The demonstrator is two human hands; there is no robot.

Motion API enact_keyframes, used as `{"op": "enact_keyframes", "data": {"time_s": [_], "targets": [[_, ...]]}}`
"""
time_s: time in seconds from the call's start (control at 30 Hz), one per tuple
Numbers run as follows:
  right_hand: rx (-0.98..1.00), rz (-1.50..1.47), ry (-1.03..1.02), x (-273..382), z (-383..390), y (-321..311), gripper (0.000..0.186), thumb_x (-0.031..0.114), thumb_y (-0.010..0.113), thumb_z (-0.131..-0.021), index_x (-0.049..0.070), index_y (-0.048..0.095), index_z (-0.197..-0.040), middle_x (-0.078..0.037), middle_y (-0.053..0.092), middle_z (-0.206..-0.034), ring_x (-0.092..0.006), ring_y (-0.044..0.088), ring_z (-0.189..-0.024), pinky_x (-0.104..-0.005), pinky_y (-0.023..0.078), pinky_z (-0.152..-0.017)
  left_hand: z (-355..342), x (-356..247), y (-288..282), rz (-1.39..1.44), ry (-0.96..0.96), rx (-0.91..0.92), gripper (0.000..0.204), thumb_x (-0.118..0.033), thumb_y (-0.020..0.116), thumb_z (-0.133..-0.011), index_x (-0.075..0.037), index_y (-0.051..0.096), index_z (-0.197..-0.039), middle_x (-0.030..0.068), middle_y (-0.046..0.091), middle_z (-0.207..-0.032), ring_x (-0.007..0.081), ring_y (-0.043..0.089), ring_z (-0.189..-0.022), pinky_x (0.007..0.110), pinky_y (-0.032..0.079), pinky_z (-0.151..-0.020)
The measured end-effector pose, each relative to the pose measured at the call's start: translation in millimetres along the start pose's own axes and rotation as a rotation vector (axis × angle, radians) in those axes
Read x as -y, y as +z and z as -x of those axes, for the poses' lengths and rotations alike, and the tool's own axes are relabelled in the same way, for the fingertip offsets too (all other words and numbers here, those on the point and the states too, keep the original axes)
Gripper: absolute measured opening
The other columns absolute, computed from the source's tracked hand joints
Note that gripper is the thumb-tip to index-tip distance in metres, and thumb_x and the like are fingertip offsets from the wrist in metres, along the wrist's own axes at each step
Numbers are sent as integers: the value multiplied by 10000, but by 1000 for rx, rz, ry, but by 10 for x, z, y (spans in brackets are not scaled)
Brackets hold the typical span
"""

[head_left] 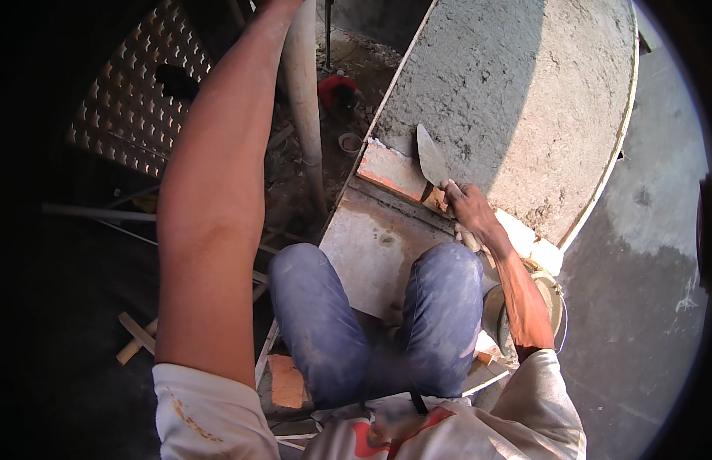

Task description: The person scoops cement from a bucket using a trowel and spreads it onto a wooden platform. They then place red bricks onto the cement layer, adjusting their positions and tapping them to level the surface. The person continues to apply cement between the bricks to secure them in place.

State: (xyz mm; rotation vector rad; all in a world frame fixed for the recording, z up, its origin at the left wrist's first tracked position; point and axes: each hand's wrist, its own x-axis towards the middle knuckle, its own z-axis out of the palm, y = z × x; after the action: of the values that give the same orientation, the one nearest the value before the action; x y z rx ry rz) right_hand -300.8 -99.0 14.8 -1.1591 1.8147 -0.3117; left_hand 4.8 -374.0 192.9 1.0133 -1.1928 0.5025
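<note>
My right hand [471, 208] is closed round the handle of a pointed trowel [429, 156]. The trowel's blade points away from me, over the near edge of a grey mortar surface [471, 100]. Below the blade, a row of bricks [390, 170] smeared with mortar crosses that edge. My left arm [214, 199] stretches up along a pole [303, 100] to the top of the picture, where the left hand is cut off.
My knees rest over a pale board [375, 238] nearer than the bricks. A bucket [554, 295] stands by my right forearm. A loose brick [285, 381] lies beside my left leg. Grey floor [639, 207] stretches out lower at right; rubble and a perforated panel [134, 100] are at left.
</note>
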Motion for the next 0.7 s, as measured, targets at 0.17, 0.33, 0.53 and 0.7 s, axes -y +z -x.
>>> {"op": "enact_keyframes", "data": {"time_s": [0.17,0.33,0.53,0.7], "targets": [[-158,777,-799,167,-501,364,275,218,578,-1036,-40,667,-1069,-225,634,-720,-388,690,-638,-463,601,-662,35,70,82,80,-67,34,728,-257,862,-796,20,520,-1376,305,648,-1237,469,644,-1162,539,508,-982],[-176,801,-602,152,-537,282,335,259,511,-1052,-47,638,-1099,-277,662,-720,-473,709,-716,-517,582,-661,18,75,16,79,-124,155,728,-248,847,-811,32,510,-1393,316,644,-1254,471,644,-1165,537,510,-986],[-289,919,-559,151,-532,423,420,288,460,-1099,-83,591,-952,-301,674,-689,-483,732,-709,-563,578,-604,47,62,78,69,-66,47,753,-246,843,-815,33,492,-1420,303,655,-1253,471,647,-1173,528,520,-997],[-311,1092,-404,-473,-523,95,303,198,494,-1068,-24,674,-968,-225,758,-802,-364,783,-788,-482,611,-613,38,-41,-55,15,-91,111,744,-230,825,-822,21,473,-1428,303,658,-1238,490,650,-1166,546,526,-985]]}}
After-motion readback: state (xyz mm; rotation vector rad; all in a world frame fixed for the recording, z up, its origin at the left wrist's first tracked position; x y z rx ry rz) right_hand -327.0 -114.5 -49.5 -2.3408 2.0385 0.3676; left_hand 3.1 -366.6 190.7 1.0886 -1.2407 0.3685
